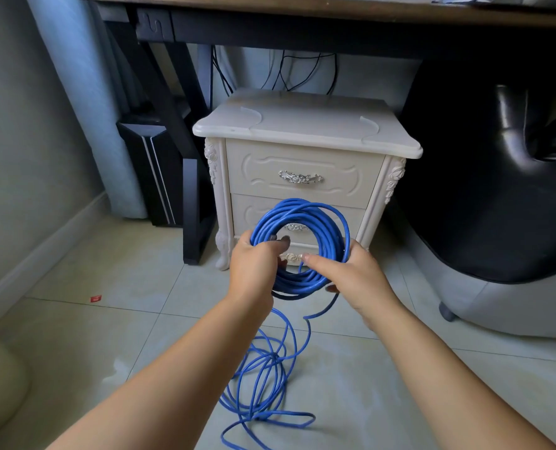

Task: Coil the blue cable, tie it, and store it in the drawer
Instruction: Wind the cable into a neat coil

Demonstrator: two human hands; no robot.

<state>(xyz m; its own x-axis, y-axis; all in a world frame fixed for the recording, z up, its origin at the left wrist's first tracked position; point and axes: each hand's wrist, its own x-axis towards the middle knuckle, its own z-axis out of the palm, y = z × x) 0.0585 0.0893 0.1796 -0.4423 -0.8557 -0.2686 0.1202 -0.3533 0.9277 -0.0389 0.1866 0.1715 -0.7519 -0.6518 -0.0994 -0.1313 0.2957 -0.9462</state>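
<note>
Pale tiled floor [107, 319] beneath a dark desk, fronted by a cream carved bedside cabinet [302, 131] with both drawers closed. Blue round cable [335, 228], partly wound into a ring, raised before the lower drawer [247, 212]. Left hand [254, 267] curled round the ring's left side to hold the turns together; right hand [354, 274] closed over the lower right arc, thumb on top, probably to lay on the next turn. Unwound length [271, 355] trailing from the ring to a loose tangle on the tiles; coiling judged unfinished, tying and storing not yet begun.
</note>
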